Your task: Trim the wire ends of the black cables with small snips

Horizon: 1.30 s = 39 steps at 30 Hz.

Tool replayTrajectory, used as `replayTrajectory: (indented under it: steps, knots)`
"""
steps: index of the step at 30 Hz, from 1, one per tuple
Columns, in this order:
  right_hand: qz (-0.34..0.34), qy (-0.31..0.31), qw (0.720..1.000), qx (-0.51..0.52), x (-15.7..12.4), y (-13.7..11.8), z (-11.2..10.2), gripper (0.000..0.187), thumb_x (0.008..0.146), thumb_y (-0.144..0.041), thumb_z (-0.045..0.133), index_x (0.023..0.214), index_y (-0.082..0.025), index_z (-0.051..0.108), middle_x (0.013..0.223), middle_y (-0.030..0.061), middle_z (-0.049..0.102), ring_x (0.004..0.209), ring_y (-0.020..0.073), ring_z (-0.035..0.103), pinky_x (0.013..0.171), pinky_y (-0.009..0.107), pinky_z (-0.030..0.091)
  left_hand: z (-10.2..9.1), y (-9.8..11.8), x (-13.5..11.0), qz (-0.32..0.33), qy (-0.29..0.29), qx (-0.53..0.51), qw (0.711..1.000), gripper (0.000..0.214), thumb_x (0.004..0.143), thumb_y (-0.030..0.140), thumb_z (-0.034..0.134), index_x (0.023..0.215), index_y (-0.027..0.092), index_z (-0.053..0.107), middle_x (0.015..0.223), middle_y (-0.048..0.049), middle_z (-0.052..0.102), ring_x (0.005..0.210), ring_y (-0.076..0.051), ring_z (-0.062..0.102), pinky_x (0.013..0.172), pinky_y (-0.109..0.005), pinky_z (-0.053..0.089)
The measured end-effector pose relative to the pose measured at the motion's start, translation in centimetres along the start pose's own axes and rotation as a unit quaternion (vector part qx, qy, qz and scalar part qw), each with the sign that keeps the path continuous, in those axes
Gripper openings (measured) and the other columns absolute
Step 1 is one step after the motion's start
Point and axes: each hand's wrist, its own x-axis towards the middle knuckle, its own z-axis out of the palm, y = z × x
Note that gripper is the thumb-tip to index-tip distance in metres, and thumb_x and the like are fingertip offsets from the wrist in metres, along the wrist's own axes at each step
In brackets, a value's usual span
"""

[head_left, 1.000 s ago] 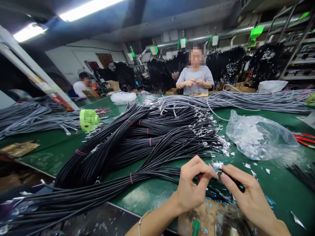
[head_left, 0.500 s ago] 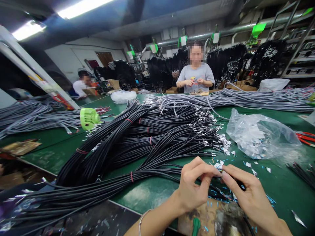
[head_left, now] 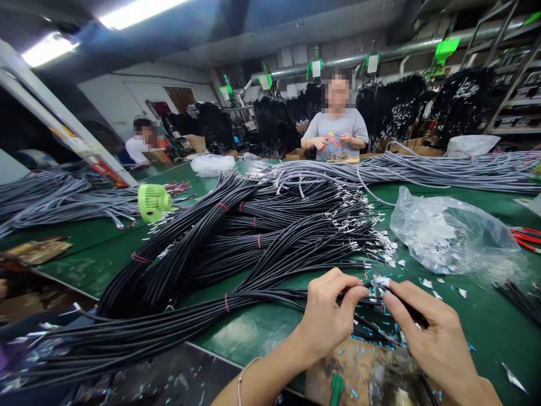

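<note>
While a co-worker in a grey short-sleeved shirt handles a red-and-yellow tool across a broad green worktable, two bare hands meet over a slim black cable end in the right half of the foreground. The left hand, a thin silvery bracelet on its wrist, pinches the cable end tightly between thumb and forefinger. Just beside it, the right hand has thumb and forefinger drawn nearly together on a small white strip; a dark shape beneath its fingers is too hidden to name. Fine wires show in the narrow gap between the fingertips.

Below the hands lies a worn brown board bearing a green handle-like piece, with tiny bright-blue clippings scattered about. Long bundles of black cables, bound with thin red ties, sweep across the table to the left, their pale stripped ends fanned toward the right. A crumpled clear plastic bag with white scraps inside sits beyond the right hand, near red tool handles at the edge. Smooth grey cables stretch along the far side, and a slotted lime-green plastic housing stands at left. Farther back, a person in white sits behind a cardboard box.
</note>
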Motion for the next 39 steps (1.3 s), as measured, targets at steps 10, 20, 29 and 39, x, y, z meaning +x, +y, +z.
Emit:
replayTrajectory:
  steps: [10, 20, 29, 39]
  knots:
    - [0.051, -0.009, 0.999, 0.017, 0.1, 0.2, 0.3, 0.023, 0.083, -0.036, 0.058, 0.091, -0.02, 0.073, 0.088, 0.0066, 0.073, 0.078, 0.0212, 0.068, 0.073, 0.031, 0.054, -0.4, 0.0, 0.4, -0.079, -0.074, -0.078, 0.991, 0.029, 0.088, 0.02, 0.05, 0.066, 0.012, 0.066, 0.057, -0.0015, 0.058, 0.05, -0.009, 0.046, 0.047, -0.021, 0.033]
    - [0.163, -0.033, 0.971, 0.175, 0.6, -0.6, -0.4, 0.024, 0.074, -0.041, 0.067, 0.07, -0.02, 0.057, 0.062, -0.0016, 0.045, 0.053, 0.0116, 0.042, 0.047, 0.023, 0.037, 0.4, -0.1, 0.0, 0.032, -0.028, -0.022, 0.999, 0.011, 0.079, 0.016, 0.063, 0.071, 0.012, 0.069, 0.06, -0.0041, 0.062, 0.049, -0.01, 0.049, 0.046, -0.022, 0.036]
    - [0.278, -0.122, 0.896, 0.324, 1.2, 0.3, 0.3, 0.031, 0.062, -0.038, 0.078, 0.072, -0.017, 0.058, 0.062, -0.0034, 0.044, 0.056, 0.0095, 0.037, 0.048, 0.021, 0.032, 0.3, -0.6, 0.6, 0.019, -0.047, -0.04, 0.998, 0.006, 0.08, 0.017, 0.064, 0.076, 0.014, 0.067, 0.073, -0.0045, 0.061, 0.065, -0.014, 0.054, 0.055, -0.022, 0.043]
    - [0.157, 0.0, 0.975, 0.157, 0.2, 0.9, 0.2, 0.016, 0.076, -0.033, 0.066, 0.077, -0.019, 0.058, 0.068, 0.0001, 0.051, 0.059, 0.0128, 0.046, 0.054, 0.026, 0.038, 0.0, -0.4, 0.7, -0.049, -0.144, -0.043, 0.987, 0.031, 0.086, 0.017, 0.051, 0.059, 0.014, 0.065, 0.056, -0.001, 0.061, 0.053, -0.011, 0.052, 0.053, -0.022, 0.036]
